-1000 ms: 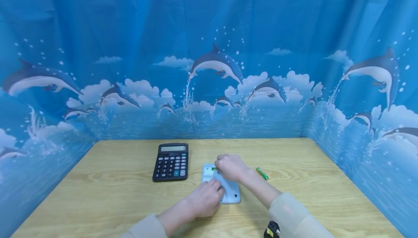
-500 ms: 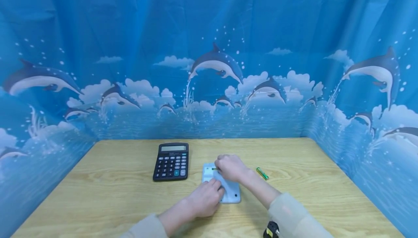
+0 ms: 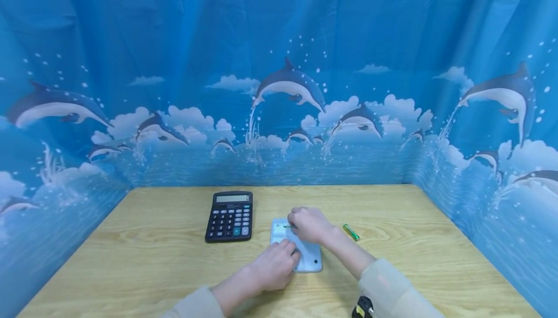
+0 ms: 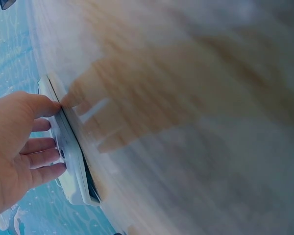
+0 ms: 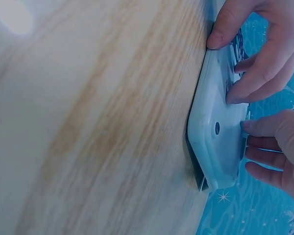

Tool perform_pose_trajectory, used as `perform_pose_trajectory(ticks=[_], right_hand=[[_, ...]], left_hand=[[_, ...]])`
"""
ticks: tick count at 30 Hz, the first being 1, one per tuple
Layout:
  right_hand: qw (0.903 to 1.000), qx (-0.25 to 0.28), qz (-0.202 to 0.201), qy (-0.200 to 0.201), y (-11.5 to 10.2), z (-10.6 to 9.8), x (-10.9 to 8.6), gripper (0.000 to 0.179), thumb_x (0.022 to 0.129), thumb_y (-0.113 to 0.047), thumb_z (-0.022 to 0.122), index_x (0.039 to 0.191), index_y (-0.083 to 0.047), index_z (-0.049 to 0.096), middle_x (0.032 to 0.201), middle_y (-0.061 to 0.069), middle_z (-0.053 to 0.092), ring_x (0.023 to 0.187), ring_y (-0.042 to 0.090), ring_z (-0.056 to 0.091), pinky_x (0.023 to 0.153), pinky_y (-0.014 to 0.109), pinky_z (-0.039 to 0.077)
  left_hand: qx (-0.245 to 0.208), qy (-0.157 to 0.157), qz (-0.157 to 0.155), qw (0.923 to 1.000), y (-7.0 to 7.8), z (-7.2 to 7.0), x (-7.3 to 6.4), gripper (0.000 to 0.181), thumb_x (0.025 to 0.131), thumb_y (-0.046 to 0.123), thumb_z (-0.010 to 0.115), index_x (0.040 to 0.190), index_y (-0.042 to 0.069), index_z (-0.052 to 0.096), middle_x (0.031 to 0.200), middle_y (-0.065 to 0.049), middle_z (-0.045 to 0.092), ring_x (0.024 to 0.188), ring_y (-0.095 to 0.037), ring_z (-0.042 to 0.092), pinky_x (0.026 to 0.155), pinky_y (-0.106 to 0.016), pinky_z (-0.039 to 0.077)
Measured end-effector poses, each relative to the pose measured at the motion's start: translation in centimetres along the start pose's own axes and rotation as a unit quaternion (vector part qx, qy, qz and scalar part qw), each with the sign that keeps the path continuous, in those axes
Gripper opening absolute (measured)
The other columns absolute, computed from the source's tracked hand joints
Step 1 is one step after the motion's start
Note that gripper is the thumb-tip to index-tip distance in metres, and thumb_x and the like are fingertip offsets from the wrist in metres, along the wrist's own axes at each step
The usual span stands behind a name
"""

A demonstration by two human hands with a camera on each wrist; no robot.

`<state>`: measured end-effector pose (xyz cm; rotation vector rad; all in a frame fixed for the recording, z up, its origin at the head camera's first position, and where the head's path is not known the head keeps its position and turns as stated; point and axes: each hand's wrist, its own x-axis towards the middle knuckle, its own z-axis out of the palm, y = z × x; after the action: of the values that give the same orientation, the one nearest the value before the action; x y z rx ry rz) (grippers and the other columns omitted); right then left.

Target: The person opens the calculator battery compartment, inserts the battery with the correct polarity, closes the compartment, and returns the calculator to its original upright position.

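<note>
A pale, nearly white calculator (image 3: 307,255) lies face down, its back towards me. My left hand (image 3: 276,263) grips its near-left edge; in the left wrist view the thumb presses the lower edge and the fingers bend over the back. At the far end, my right hand (image 3: 308,224) has curled fingers at the battery slot, where a thin green strip of a battery (image 3: 287,227) shows beside them. The fingertips mostly hide what they pinch. In the right wrist view, the left hand (image 5: 264,49) is above and the right hand (image 5: 279,152) below.
A black desk calculator (image 3: 229,216) lies face up to the left. One loose green battery (image 3: 350,232) lies right of the right wrist. A small black item with a yellow mark (image 3: 363,307) sits by the right cuff. A blue dolphin curtain (image 3: 279,114) encloses the wooden table (image 3: 131,260).
The visible green strip of battery at the slot has become thinner. Both hands and the pale calculator hold nearly the same place.
</note>
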<state>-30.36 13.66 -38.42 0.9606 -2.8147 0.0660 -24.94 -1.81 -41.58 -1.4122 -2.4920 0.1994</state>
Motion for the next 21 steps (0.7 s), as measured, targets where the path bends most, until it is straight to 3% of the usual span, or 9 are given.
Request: perform_pose_trajectory(ticks=[9,21], right_hand=[[0.9998,0.016,0.006,-0.013,-0.04,-0.15,0.06,0.006,0.081,-0.008,0.066,0.088,-0.007,0.068,0.075,-0.003,0.053,0.065,0.009,0.048,0.057,0.020,0.043],[0.9991,0.031,0.016,-0.026,-0.12,-0.15,0.13,0.012,0.081,-0.007,0.066,0.093,-0.007,0.068,0.079,-0.002,0.054,0.070,0.009,0.050,0.063,0.020,0.046]], left_hand=[[0.003,0.008,0.003,1.0000,0.00,0.05,-0.01,0.029,0.079,0.021,0.065,0.104,0.007,0.064,0.094,-0.003,0.056,0.086,-0.013,0.050,0.068,-0.021,0.045],[-0.002,-0.006,0.003,1.0000,-0.05,0.04,0.01,0.028,0.080,0.021,0.065,0.105,0.008,0.064,0.095,-0.003,0.055,0.086,-0.013,0.049,0.068,-0.020,0.045]])
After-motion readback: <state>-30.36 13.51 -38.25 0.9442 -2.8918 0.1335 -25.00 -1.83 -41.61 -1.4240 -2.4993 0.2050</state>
